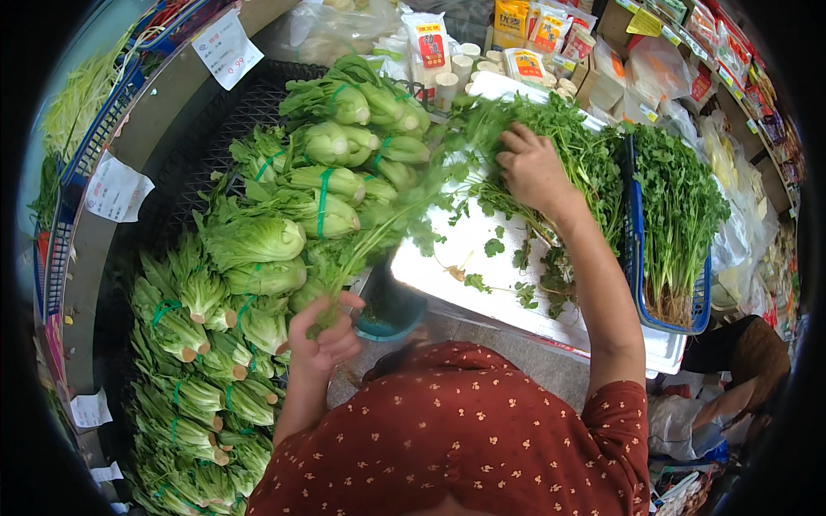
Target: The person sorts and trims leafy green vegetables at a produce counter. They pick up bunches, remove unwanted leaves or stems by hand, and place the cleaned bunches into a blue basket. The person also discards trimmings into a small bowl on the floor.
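Observation:
A few long stems of a leafy herb [368,248], likely coriander, run up from my left hand [328,334], which is closed round their lower ends; their leafy tops are blurred. My right hand [534,166] reaches into the large heap of the same herb [584,138] on a white foam board or box lid [419,271]; leaves partly hide its fingertips, so its grip is unclear. Loose sprigs [494,247] and a yellowed leaf [455,273] lie on the white surface below that hand. Upright bunches with roots [677,213] stand in a blue plastic basket [635,258] to the right.
Leafy green bundles with green ties [332,201] fill the black mesh rack [200,138] at left. A teal basin [390,326] stands under the foam edge. Packaged noodles [429,48] sit behind. At lower right, another person's arm [726,400] is near a plastic bag.

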